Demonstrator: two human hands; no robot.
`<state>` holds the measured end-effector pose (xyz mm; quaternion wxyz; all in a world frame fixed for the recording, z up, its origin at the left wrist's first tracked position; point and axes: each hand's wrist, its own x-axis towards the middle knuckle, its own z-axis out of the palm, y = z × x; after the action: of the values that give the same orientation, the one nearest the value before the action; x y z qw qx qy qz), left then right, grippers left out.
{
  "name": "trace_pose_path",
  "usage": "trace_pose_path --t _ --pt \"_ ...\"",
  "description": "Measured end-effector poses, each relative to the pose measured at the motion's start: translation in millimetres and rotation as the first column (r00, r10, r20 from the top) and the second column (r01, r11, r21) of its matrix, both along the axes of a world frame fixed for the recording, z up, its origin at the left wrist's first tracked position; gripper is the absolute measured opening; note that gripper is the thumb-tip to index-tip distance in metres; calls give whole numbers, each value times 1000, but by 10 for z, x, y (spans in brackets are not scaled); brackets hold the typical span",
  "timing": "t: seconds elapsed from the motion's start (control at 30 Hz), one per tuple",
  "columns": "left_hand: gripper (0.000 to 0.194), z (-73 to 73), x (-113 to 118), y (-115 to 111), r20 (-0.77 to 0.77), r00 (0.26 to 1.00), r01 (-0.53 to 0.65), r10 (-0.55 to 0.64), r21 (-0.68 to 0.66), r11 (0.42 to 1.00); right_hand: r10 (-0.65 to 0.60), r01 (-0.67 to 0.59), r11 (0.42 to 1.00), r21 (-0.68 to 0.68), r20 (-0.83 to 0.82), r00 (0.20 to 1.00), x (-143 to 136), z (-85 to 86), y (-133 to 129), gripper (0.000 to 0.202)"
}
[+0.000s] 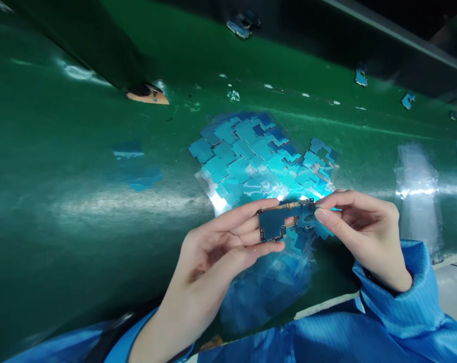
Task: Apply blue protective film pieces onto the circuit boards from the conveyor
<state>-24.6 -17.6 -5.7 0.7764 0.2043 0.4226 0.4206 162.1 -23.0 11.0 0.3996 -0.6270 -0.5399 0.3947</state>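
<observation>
My left hand (228, 247) grips a small dark circuit board (271, 224) by its long edges, fingers behind and thumb along the lower edge. The board has an irregular outline with a notch, and gold-coloured parts line its rim. At its right end, my right hand (360, 227) pinches with thumb and forefinger; whether it holds the board's corner or a thin film on it I cannot make out. Just beyond the hands lies a spread of overlapping blue film pieces (239, 156), cut in stepped shapes. More bluish film (266, 292) lies below the board, near my body.
The green work surface (80, 201) reflects light. Several small boards, among them one blue-faced board (361, 76), sit along the back. A clear plastic sheet (417, 191) lies to the right. A dark bar with a broken tan end (148, 96) juts in at upper left.
</observation>
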Motion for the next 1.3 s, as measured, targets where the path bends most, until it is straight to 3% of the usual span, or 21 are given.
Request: trace_pose_path --t 0.4,0.73,1.3 --pt "28 51 11 23 -90 996 23 -27 -40 999 -2 2 1000 -4 30 1000 -5 3 -7 11" --pt "27 23 -20 15 -58 997 54 -56 -48 997 -22 21 999 47 34 999 -29 -34 -31 14" --pt "23 -53 -6 -1 -222 972 90 -76 52 995 -28 27 999 37 10 1000 -53 -52 -37 9"
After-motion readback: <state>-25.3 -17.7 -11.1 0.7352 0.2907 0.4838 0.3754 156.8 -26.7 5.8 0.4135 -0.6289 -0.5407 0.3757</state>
